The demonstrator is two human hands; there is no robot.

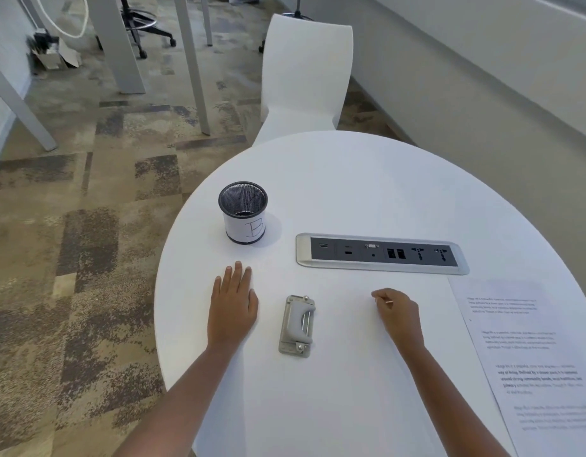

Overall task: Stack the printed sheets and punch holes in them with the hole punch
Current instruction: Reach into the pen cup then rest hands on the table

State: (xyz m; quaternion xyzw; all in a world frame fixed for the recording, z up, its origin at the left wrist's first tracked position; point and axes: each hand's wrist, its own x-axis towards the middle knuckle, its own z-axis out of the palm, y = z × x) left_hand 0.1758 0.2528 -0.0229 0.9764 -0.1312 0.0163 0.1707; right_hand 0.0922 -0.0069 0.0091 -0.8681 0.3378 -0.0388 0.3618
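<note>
A grey metal hole punch (297,325) lies on the round white table (367,179), between my two hands and touched by neither. My left hand (233,308) rests flat on the tabletop to the left of the punch, fingers straight and together. Right of the punch, my right hand (397,313) sits on the table with its fingers curled under. Nothing I can make out is in its grasp. Printed sheets (532,361) with blocks of text lie at the table's right edge, beyond my right hand and partly cut off by the frame.
A black mesh pen cup (243,214) with a paper label marked "B" stands behind my left hand. A built-in socket panel (382,254) runs across the table's middle. A white chair (304,77) stands at the far side, with carpet floor to the left.
</note>
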